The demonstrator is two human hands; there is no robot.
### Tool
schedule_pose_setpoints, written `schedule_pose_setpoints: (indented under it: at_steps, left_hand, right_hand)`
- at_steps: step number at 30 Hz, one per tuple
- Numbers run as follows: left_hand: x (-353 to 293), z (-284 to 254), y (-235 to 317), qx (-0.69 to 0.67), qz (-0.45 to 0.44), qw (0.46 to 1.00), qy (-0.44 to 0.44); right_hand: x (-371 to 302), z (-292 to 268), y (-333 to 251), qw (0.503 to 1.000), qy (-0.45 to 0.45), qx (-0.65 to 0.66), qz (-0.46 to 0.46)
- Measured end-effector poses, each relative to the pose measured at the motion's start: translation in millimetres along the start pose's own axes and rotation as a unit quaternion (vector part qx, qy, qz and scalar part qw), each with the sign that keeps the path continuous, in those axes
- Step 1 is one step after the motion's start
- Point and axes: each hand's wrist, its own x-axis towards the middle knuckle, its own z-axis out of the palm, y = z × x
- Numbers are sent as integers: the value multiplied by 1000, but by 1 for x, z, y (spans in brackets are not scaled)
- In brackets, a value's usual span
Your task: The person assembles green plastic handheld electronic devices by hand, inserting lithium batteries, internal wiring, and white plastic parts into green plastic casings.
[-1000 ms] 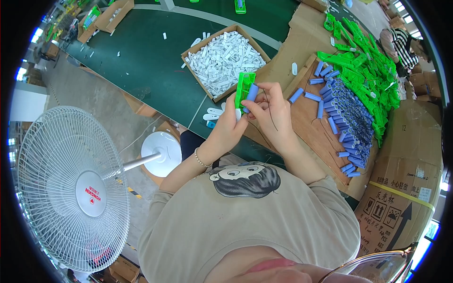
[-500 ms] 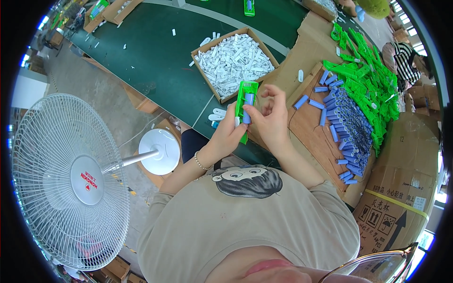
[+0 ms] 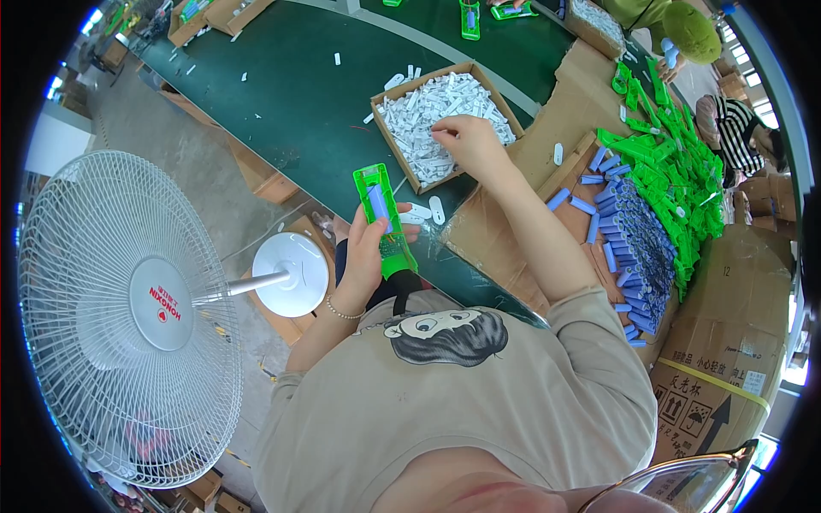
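My left hand [image 3: 367, 252] is closed round a green plastic casing [image 3: 395, 248], holding it tilted near the table's front edge. A blue cylindrical battery cell [image 3: 377, 203] lies in the casing's upper part, with my thumb near its lower end. My right hand [image 3: 470, 144] reaches over a shallow cardboard box [image 3: 414, 181] heaped with small white plastic pieces [image 3: 432, 107]. Its thumb and fingers are pinched at the top of the heap; whatever is between them is too small to make out.
Loose white oval pieces [image 3: 437, 209] lie beside the casing. To the right, a wooden board [image 3: 560, 231] bears many blue cells [image 3: 637, 248], with green casings [image 3: 676, 171] piled behind. A large carton [image 3: 718, 342] stands at right, a white fan [image 3: 137, 316] at left. Another person [image 3: 684, 34] is at far right.
My right hand has left the cell in the casing and moved up and away to the box of white pieces. My left hand has carried the casing left and slightly down.
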Motion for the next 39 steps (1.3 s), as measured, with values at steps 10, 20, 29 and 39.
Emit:
schedule_pose_setpoints:
  at_steps: [10, 20, 29, 39]
  left_hand:
    - [5, -8, 3, 80, 51, 995, 9]
    - [16, -1, 7, 78, 87, 993, 21]
    - [30, 36, 23, 170, 174, 970, -25]
    - [29, 51, 2, 63, -19, 997, -45]
  right_hand:
    - [28, 26, 4, 987, -93, -132, -6]
    - [11, -5, -16, 997, 4, 15, 73]
    - [-64, -14, -47, 944, -79, 293, 132]
    - [-102, -42, -26, 991, -16, 57, -123]
